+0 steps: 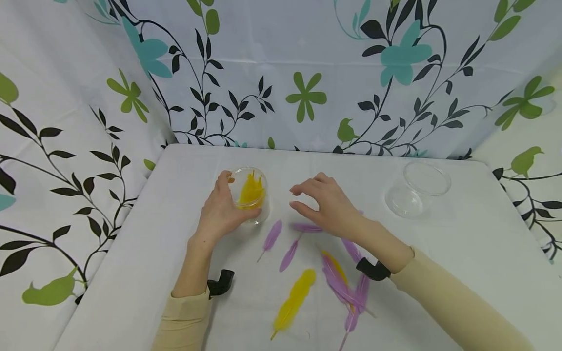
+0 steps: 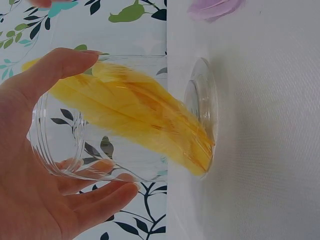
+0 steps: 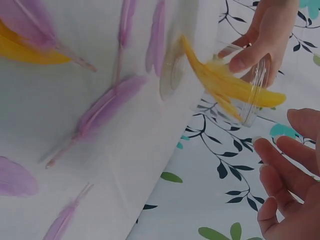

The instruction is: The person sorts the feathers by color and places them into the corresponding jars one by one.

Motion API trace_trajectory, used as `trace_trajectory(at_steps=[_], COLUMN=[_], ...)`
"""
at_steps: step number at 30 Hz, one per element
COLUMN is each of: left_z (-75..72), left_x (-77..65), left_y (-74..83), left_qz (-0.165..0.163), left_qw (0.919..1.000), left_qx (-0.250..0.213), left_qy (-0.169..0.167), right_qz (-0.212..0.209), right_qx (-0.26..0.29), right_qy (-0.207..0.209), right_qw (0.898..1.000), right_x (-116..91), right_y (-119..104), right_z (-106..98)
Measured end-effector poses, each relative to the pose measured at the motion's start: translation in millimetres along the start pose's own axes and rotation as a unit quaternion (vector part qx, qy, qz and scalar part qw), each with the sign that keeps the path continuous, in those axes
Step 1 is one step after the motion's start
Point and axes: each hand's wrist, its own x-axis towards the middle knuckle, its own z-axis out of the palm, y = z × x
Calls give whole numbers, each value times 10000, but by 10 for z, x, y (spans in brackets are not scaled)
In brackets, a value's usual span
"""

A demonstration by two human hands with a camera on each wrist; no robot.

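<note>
My left hand (image 1: 219, 209) grips an upright clear glass jar (image 1: 265, 202) on the table, thumb on its near side and fingers around the far side. Inside the jar several yellow feathers (image 2: 135, 107) lean against the wall, their lower ends at the base. To the right of the jar, my right hand (image 1: 327, 202) hovers with fingers apart and loosely bent, holding nothing. Below it lie loose purple feathers, among them one purple feather (image 1: 272, 235) close to the jar. A yellow feather (image 1: 295, 303) lies nearer the table's front.
A pile of purple feathers (image 1: 335, 280), with a yellow one partly under them, lies below the right forearm. A second clear glass jar (image 1: 404, 202) stands at the right on the white table (image 1: 461, 273). A leaf-patterned curtain (image 1: 272, 63) hangs behind the table and at its sides.
</note>
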Motion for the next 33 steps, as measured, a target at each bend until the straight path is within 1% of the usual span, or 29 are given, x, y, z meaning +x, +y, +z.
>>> trace_trajectory(at_steps=[3,8,10,13,15,16,22,26,33], left_z=[-6,-4,-3,-8,-12,-14,-3,-1,0], left_x=[0,6,9,9,8,7,8,6,1], left_y=[-1,-4,-5,-7,-8,-9,-19,-17,-9], left_qz=[10,36,43,32,28,26,50,46,19], left_qw=[10000,10000,10000,10000,10000,10000,10000,10000,10000], left_qx=[5,0,-6,0,6,8,-10,-10,-22], left_qy=[-3,-15,-24,-24,-9,1,-3,10,18], right_qz=[-97,-133,-268,-484,-536,-498,-169,-207,-348], right_qx=[39,95,111,182,190,206,188,198,306], right_qy=[-212,-988,-1192,-1315,-1361,-1408,-1797,-1849,-1924], right_qw=[9997,9950,9925,9900,9891,9886,9834,9823,9802], right_x=[-158,-452,-565,-710,-789,-823,-972,-1009,-1016], right_y=[-12,-42,-38,-50,-54,-61,-86,-95,-75], right_z=[14,131,209,310,372,396,491,531,577])
